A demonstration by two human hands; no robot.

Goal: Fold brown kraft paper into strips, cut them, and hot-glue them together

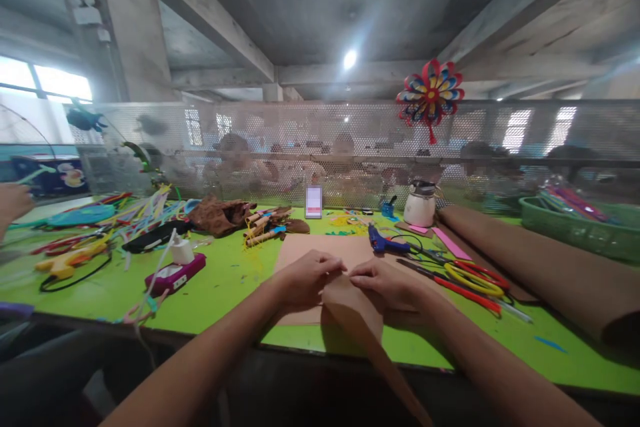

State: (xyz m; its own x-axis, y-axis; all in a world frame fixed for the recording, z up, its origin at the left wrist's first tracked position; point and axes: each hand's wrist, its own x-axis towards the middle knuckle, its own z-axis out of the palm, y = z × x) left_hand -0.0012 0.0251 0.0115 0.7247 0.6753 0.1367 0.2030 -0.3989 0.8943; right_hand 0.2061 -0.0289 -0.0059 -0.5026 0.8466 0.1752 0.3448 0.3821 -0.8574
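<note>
The left hand (313, 278) and right hand (384, 280) both pinch a brown paper strip (359, 315) that trails toward five o'clock. From them, at eleven o'clock, a lit phone (313, 201) shows writing too small to read.

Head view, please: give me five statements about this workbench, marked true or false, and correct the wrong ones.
1. The left hand and right hand both hold a brown paper strip. True.
2. The tabletop is red. False: the tabletop is bright green.
3. The blue glue gun lies nearer the right hand. True.
4. The large brown roll stands upright. False: the roll lies on its side.
5. The purple power strip is left of both hands. True.
</note>
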